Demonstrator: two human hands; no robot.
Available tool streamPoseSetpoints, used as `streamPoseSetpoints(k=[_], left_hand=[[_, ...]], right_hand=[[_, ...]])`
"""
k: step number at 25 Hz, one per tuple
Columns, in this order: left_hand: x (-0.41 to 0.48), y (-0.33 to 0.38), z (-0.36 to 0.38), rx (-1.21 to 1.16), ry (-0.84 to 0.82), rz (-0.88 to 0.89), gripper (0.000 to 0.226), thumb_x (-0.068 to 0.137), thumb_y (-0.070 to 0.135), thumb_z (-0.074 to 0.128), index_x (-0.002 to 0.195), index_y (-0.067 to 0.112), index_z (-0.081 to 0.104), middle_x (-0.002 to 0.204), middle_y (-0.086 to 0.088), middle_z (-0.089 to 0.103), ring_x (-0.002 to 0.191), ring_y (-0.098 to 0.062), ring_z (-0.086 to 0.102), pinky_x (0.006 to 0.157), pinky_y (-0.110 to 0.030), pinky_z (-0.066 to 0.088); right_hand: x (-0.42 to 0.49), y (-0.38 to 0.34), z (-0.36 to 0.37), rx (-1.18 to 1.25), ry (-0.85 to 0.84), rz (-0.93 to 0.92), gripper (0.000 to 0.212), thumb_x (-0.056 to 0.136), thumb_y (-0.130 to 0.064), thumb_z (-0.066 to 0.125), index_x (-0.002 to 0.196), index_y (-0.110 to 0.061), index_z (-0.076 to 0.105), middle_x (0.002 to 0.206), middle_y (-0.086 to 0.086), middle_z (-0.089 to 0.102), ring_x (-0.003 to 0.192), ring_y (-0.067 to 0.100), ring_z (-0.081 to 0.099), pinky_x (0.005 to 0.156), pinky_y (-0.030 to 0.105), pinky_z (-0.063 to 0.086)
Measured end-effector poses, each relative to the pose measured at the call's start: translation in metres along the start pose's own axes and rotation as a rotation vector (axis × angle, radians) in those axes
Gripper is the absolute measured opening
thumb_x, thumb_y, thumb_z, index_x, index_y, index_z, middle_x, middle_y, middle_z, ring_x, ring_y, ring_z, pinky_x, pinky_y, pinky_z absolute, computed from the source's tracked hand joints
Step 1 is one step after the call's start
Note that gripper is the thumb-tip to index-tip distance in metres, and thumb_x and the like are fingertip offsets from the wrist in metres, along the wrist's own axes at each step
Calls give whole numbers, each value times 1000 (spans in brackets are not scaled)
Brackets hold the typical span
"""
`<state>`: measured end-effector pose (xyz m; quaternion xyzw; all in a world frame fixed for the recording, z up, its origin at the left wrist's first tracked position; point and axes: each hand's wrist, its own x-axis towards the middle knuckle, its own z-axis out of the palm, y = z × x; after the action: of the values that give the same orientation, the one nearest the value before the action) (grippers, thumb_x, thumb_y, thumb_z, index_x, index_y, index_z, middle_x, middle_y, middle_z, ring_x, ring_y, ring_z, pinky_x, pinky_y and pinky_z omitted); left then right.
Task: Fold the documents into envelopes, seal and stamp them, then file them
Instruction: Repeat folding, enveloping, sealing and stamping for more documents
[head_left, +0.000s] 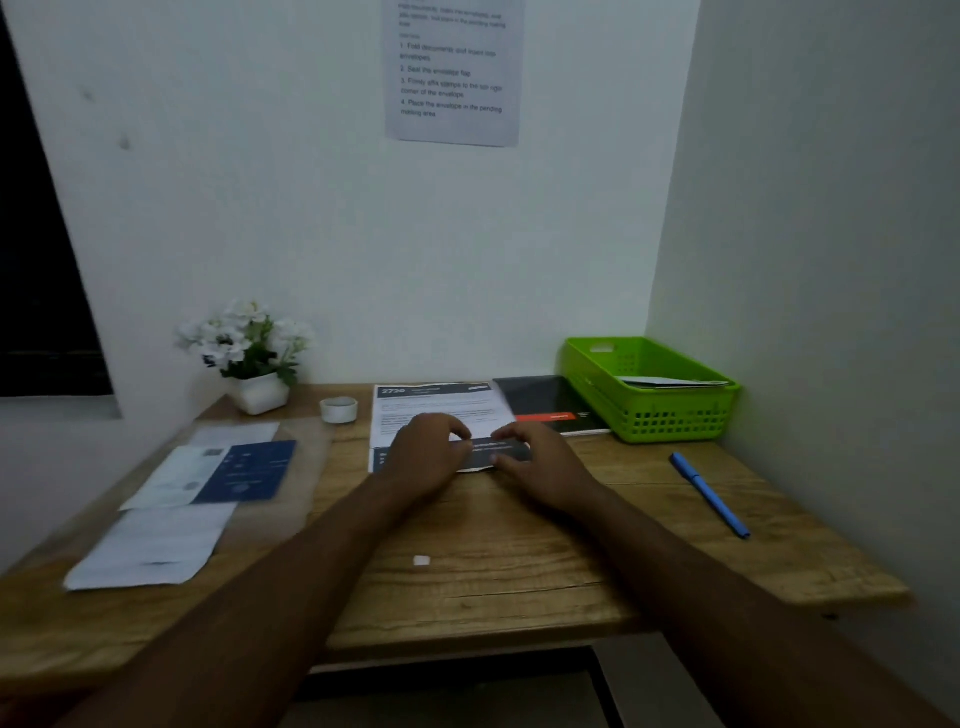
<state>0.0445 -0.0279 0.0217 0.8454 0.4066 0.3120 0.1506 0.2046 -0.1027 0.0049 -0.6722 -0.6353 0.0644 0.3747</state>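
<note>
Two bare forearms reach from the near edge across a wood-grain desk (519, 582) set in a white corner. At far left, three paper items overlap loosely: a plain white rectangle of paper (150, 545) nearest, a blue-and-white leaflet (244, 467) and a white sheet (236, 434) behind. One white pot of white flowers (260, 358) stands by the wall, with one small round white container (338, 409) near it. One tiny white paper scrap (421, 560) lies on bare wood between the arms.

The left hand (426, 457), knuckles bent, curls its fingers onto the turned-up lower edge of the white printed document (441, 410), which lies at the desk's centre back. The right hand (540, 467) pinches the same dark folded strip between thumb and forefinger. One printed instruction sheet (452, 73) hangs on the wall above.

One black folder with a red band (550, 405) touches the document's right edge. One lime-green plastic basket (670, 415) in the corner holds flat pale mail (670, 383), count unclear. One blue pen (709, 493) lies apart at right.
</note>
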Motion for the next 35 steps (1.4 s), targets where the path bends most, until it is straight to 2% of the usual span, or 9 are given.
streamPoseSetpoints(k=[2,5,8,15,19,24,29,32,35], left_hand=[[-11,-23,-10,105,-118,2,34,89,35,57,118,18,63,123,0,62,110,-15,55,88,-28,41],[-29,-43,-16,174,-182,76,40,93,40,51,127,21,57,129,0,59,115,-15,52,93,-30,41],[-45,-48,-24,176,-173,140,40,94,41,49,129,24,55,132,3,58,118,-13,50,96,-30,40],[-90,-39,-46,100,-217,188,37,93,41,52,129,33,54,133,11,54,118,-4,46,97,-26,36],[-117,-31,-49,46,-157,178,33,93,37,52,126,36,56,130,14,55,113,0,46,93,-24,37],[-123,-28,-54,-17,-187,160,27,95,29,52,120,34,60,124,17,57,112,1,47,95,-25,40],[-85,-29,-67,-221,-185,24,13,91,25,58,93,32,69,98,16,65,93,3,56,75,-15,40],[-48,-35,-68,-308,-85,11,11,89,18,62,88,24,71,91,8,70,86,-3,62,76,-21,47],[-13,-45,-54,-158,-65,45,13,89,18,62,97,13,71,97,-2,71,81,-4,59,69,-18,44]], right_hand=[[1,-6,10,-73,-79,19,48,86,-37,66,129,-19,57,133,0,57,120,15,53,101,30,41],[1,-13,13,-171,-189,49,50,89,-47,60,132,-23,55,135,-1,58,119,15,54,100,34,43],[-13,-17,7,-242,-195,-25,43,92,-46,55,131,-26,57,134,-4,58,119,13,53,100,35,43],[-69,-27,-12,-301,-169,-175,37,94,-46,50,130,-37,56,134,-13,56,118,5,48,90,26,39],[-92,-32,-19,-270,-162,-210,37,94,-47,51,129,-39,55,134,-15,54,116,1,47,89,24,39],[-101,-34,-22,-307,-142,-233,38,92,-52,50,127,-41,56,128,-19,56,109,-2,48,85,25,43],[-86,-35,-29,-277,-172,-211,50,79,-74,44,114,-43,60,113,-25,59,96,-4,52,80,26,45],[-62,-39,-29,-164,-145,-193,28,86,-57,56,106,-38,65,110,-22,62,95,-5,56,82,30,47],[-43,-50,-18,-78,-263,-271,15,90,-36,62,102,-32,69,103,-18,65,88,-1,59,78,25,50]])
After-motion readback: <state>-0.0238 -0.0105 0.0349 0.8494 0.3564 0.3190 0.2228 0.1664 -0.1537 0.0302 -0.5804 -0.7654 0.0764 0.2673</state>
